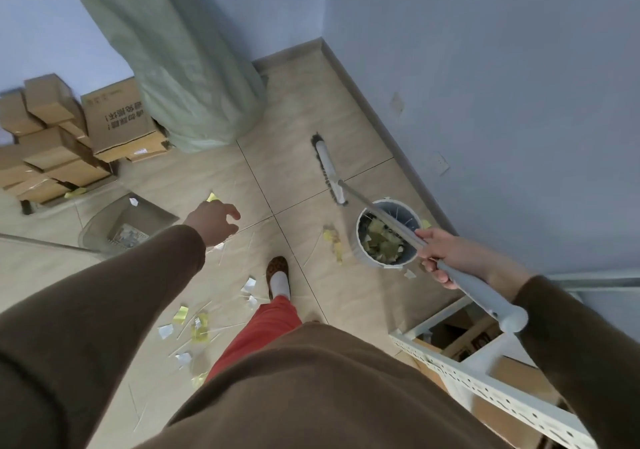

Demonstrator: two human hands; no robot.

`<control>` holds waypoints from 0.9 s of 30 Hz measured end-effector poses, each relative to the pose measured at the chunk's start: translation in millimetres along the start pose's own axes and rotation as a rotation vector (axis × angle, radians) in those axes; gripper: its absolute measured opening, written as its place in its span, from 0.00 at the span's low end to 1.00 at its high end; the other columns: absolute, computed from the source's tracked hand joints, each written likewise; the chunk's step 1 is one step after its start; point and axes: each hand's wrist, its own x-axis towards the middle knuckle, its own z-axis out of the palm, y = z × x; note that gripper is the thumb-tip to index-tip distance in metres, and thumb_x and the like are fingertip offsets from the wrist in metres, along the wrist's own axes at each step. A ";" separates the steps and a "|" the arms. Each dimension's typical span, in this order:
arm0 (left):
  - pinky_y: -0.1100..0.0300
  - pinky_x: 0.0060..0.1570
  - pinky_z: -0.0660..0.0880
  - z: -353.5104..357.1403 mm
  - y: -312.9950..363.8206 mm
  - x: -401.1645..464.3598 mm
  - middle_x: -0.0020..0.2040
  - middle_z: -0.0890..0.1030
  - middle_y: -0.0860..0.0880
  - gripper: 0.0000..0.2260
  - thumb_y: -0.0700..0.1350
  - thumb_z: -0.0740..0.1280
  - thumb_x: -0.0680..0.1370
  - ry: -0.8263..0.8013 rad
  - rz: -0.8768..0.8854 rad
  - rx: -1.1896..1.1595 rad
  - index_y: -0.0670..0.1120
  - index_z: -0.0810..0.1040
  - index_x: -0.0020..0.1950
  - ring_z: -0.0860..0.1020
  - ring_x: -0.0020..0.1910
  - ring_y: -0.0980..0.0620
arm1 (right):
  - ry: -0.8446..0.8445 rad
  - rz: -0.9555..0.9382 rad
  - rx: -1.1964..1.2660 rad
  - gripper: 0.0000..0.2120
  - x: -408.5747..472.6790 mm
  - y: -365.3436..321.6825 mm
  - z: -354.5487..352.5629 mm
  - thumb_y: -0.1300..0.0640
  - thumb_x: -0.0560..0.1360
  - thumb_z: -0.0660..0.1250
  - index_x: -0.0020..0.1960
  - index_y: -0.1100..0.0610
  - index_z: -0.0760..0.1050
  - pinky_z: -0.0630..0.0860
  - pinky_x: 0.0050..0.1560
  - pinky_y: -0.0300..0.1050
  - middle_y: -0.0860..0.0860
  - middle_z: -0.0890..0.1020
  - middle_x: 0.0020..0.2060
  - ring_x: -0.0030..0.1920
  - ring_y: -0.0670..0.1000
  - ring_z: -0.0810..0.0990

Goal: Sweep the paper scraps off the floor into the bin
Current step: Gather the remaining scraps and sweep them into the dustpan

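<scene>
- Sweater [311,389]: brown, long-sleeved; covers the torso and both arms.
- Left sleeve [114,296] and right sleeve [571,337]: brown, cuffs ending at the wrists; both hands bare.
- Trousers [263,331]: red-orange, one leg visible.
- White sock [279,282].
- Slipper [277,265]: brown, patterned toe.

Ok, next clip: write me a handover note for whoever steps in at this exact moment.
Right hand grips the broom handle; the broom head is near the wall.
Left hand is free, fingers loose, stretched out toward the dustpan.
Bin already holds scraps.
Left: scraps by the foot, a few beside the bin, some in the dustpan.
</scene>
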 end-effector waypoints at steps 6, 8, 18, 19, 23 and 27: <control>0.49 0.64 0.72 11.8 30.1 -16.8 0.65 0.77 0.48 0.14 0.49 0.70 0.78 0.002 0.109 0.044 0.53 0.80 0.63 0.73 0.64 0.45 | 0.328 -0.014 -0.542 0.26 53.2 11.8 -79.1 0.61 0.82 0.59 0.76 0.43 0.62 0.76 0.26 0.42 0.58 0.81 0.46 0.30 0.51 0.75; 0.49 0.64 0.72 20.3 32.2 -23.7 0.65 0.78 0.49 0.13 0.49 0.69 0.77 -0.013 0.130 0.056 0.54 0.80 0.62 0.73 0.64 0.47 | 0.483 -0.023 -0.696 0.22 78.8 11.1 -108.6 0.58 0.83 0.54 0.76 0.46 0.64 0.81 0.32 0.45 0.56 0.80 0.51 0.33 0.52 0.77; 0.51 0.66 0.68 61.2 22.1 -40.4 0.65 0.77 0.49 0.13 0.48 0.69 0.78 -0.089 0.114 0.056 0.53 0.80 0.63 0.72 0.65 0.45 | 0.534 0.190 -0.749 0.24 100.0 112.6 -137.6 0.61 0.84 0.51 0.78 0.47 0.61 0.64 0.25 0.37 0.53 0.74 0.42 0.32 0.49 0.69; 0.51 0.66 0.68 63.5 20.8 -42.9 0.65 0.77 0.49 0.13 0.48 0.69 0.78 -0.098 0.113 0.052 0.54 0.80 0.63 0.72 0.65 0.45 | 0.533 0.223 -0.698 0.24 93.9 130.3 -129.9 0.61 0.84 0.51 0.78 0.45 0.60 0.65 0.23 0.38 0.52 0.72 0.37 0.29 0.49 0.68; 0.51 0.65 0.69 66.9 15.9 -53.5 0.64 0.78 0.48 0.13 0.48 0.69 0.77 -0.104 0.124 0.039 0.54 0.80 0.62 0.72 0.64 0.45 | 0.542 0.334 -0.533 0.23 76.3 186.0 -75.9 0.61 0.84 0.52 0.78 0.52 0.62 0.73 0.31 0.43 0.57 0.76 0.41 0.31 0.51 0.72; 0.52 0.65 0.69 67.3 16.4 -66.7 0.65 0.77 0.49 0.13 0.48 0.69 0.78 -0.096 0.162 0.017 0.54 0.79 0.63 0.72 0.65 0.46 | 0.426 0.301 -0.209 0.24 63.1 201.7 1.0 0.67 0.81 0.54 0.77 0.60 0.60 0.70 0.31 0.43 0.52 0.68 0.37 0.33 0.50 0.69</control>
